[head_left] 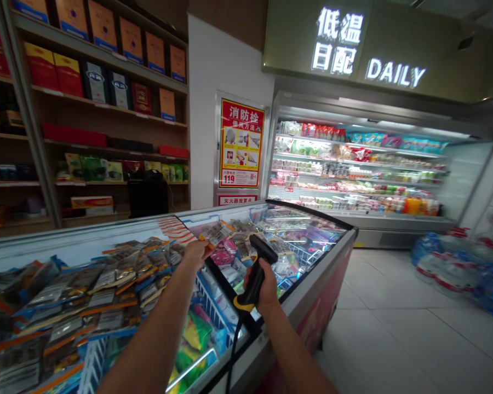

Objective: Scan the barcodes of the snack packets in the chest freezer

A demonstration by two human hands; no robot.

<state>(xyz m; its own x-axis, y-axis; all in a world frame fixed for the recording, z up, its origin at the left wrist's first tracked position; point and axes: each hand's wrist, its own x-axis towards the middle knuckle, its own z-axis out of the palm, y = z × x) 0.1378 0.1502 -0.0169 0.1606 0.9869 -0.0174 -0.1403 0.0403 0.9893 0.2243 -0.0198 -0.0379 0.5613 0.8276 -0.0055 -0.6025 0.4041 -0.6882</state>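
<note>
Nearest: cable (231, 355), black, dropping from the butt of the scanner (254, 284) to the bottom of the view. Scanner black with yellow trim, held over the freezer (320, 267) beside its front rim. The right hand (268, 287) has its fingers wrapped round the grip, closed on it. Grip's long axis leans up and a little right; the head sits crosswise on top, one end toward the left hand (197, 254).

The left hand reaches farther up the view, arm outstretched. Fingertips drawn together, apparently pinching the orange edge of a packet (208, 243). Most of the packet is covered or merges with the goods behind; long axis cannot be told.

Relation that counts: packet at the left fingertips, left of the scanner head and about level with it in the view, open gap between, no touch. Left hand nearer, being on it; right hand lower and off to the right. Difference in depth cannot be judged.

Under and left of the left arm: heap of orange-edged packets (102, 279), blue basket (93, 358), green bags (197, 334).

Beyond the freezer: red poster (241, 145) on the wall, shelves (119, 120) of boxes at left, lit fridge (349, 221) at right, bottles (447, 268) on the floor
</note>
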